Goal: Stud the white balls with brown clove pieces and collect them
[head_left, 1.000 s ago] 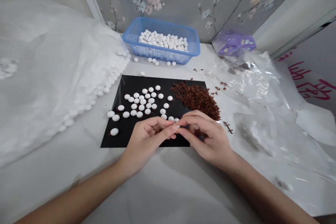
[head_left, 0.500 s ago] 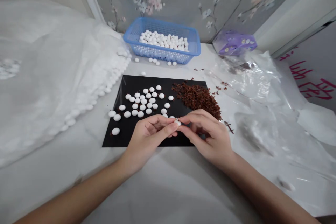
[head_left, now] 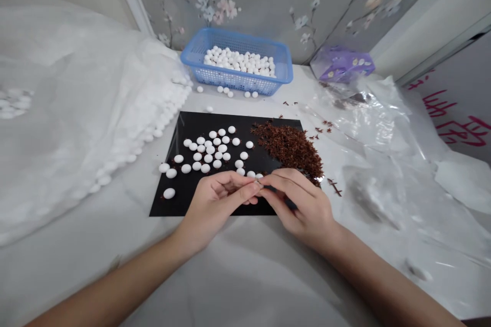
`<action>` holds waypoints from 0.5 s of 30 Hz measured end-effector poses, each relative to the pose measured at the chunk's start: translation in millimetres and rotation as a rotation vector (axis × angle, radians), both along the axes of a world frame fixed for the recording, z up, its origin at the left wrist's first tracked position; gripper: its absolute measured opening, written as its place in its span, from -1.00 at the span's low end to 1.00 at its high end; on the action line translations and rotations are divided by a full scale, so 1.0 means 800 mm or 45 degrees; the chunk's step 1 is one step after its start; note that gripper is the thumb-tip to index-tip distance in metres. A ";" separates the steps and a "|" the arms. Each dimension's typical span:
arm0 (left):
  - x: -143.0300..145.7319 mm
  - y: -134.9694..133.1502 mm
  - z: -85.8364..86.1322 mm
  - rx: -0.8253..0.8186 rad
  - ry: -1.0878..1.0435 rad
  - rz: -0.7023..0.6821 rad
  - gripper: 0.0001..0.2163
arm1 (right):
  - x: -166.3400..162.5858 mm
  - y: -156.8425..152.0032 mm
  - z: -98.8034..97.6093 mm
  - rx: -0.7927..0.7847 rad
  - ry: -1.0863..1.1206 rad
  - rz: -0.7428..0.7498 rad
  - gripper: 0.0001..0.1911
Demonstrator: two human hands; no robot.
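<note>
My left hand (head_left: 222, 195) and my right hand (head_left: 301, 200) meet over the front part of a black mat (head_left: 164, 207). Thumbs and fingers are pinched together at the tips, and whatever small thing lies between them is mostly hidden. Just behind the fingertips a white ball (head_left: 260, 176) shows, close to another white ball (head_left: 251, 174). Many more white balls (head_left: 210, 150) are spread over the left and middle of the mat, some with small reddish-brown bits at their undersides. By my right hand lies a heap of small reddish-brown star-shaped pieces (head_left: 291, 145).
A blue basket (head_left: 282, 80) with white balls stands at the back, several loose balls before it. A large white translucent bag (head_left: 76, 112) of balls fills the left. Clear plastic bags (head_left: 368, 122) and a purple packet (head_left: 345, 64) lie right, near loose brown pieces (head_left: 334, 186).
The white ball seen between my fingertips half a second ago no longer shows there. A white ball now shows just behind them. My right fingers have closed in nearer to the left ones.
</note>
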State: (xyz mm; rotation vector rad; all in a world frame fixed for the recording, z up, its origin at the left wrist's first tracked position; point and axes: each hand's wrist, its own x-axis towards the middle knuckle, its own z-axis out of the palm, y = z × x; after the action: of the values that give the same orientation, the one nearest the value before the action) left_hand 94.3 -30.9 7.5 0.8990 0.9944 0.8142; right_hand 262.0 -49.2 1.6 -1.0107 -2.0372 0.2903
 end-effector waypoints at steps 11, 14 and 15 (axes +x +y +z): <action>0.001 0.003 0.006 -0.060 -0.068 0.030 -0.92 | -0.001 -0.001 -0.001 -0.146 0.133 -0.135 -0.73; 0.002 0.002 0.004 -0.040 -0.050 0.025 -0.91 | -0.001 0.000 -0.001 -0.155 0.087 -0.059 -0.77; 0.002 0.002 0.003 -0.030 -0.037 0.024 -0.91 | -0.001 0.000 -0.001 -0.142 0.071 -0.033 -0.77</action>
State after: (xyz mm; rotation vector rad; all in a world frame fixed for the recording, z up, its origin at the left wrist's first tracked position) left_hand 96.1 -29.3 10.3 0.8561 0.9865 0.8278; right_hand 260.8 -49.0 0.6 -1.0845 -1.9741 0.4175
